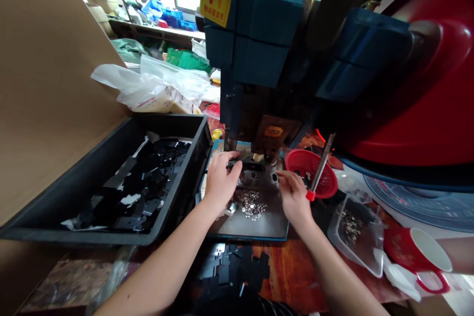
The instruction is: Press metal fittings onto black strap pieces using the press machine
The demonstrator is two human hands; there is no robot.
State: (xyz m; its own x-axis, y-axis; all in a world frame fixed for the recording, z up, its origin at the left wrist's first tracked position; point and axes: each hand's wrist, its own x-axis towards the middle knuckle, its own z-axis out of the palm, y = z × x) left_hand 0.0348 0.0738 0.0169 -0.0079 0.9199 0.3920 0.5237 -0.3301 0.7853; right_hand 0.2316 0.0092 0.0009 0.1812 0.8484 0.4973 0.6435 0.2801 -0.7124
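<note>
My left hand (221, 177) reaches in at the left of the blue press (255, 34), thumb and forefinger closed about the end of a small black flat piece (233, 162). Its far end is hard to separate from the dark tooling under the ram. Over the right side of the metal work plate (240, 227), my right hand (295, 196) has its fingers drawn together at the tips. Whatever they pinch is too small to make out; a dark round spot lies just beside them. A pile of small shiny metal parts (252, 206) lies between both hands.
A black bin (185, 177) of dark flat pieces stands at left. On the right are a red basket (326, 185), a red-tipped metal lever (320, 170), a clear tub (370, 252) of metal parts and a red mug (403, 252). Black pieces (237, 266) lie in front.
</note>
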